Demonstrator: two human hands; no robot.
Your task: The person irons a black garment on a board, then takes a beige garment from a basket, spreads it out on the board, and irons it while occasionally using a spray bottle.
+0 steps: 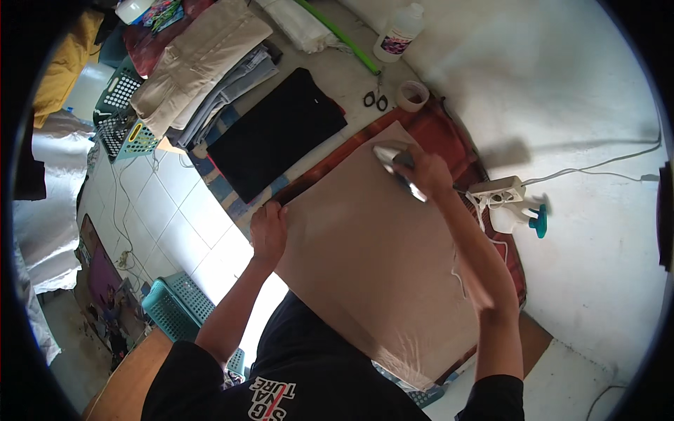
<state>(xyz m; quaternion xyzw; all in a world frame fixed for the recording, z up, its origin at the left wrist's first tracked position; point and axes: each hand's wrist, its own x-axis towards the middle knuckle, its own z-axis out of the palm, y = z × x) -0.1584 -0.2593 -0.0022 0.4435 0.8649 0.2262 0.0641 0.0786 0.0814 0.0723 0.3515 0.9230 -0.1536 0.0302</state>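
A wide piece of tan fabric point(363, 247) lies spread over a reddish-brown cloth point(447, 131) on the work surface. My right hand point(429, 171) grips the handle of an electric iron point(392, 160), whose shiny metal body rests on the fabric near its far right corner. At the left edge of the fabric, my left hand point(269, 231) is closed over the cloth, its fingers curled at the far left corner. Small wrinkles show at the fabric's near end, while the part around the iron looks smooth.
Beyond the fabric lie folded black cloth point(279, 131), a stack of folded trousers point(205, 68), scissors point(375, 100), a tape roll point(412, 96) and a plastic bottle point(398, 34). A power strip point(497, 190) and spray bottle point(518, 218) stand by the right wall. Green baskets point(176, 305) sit lower left.
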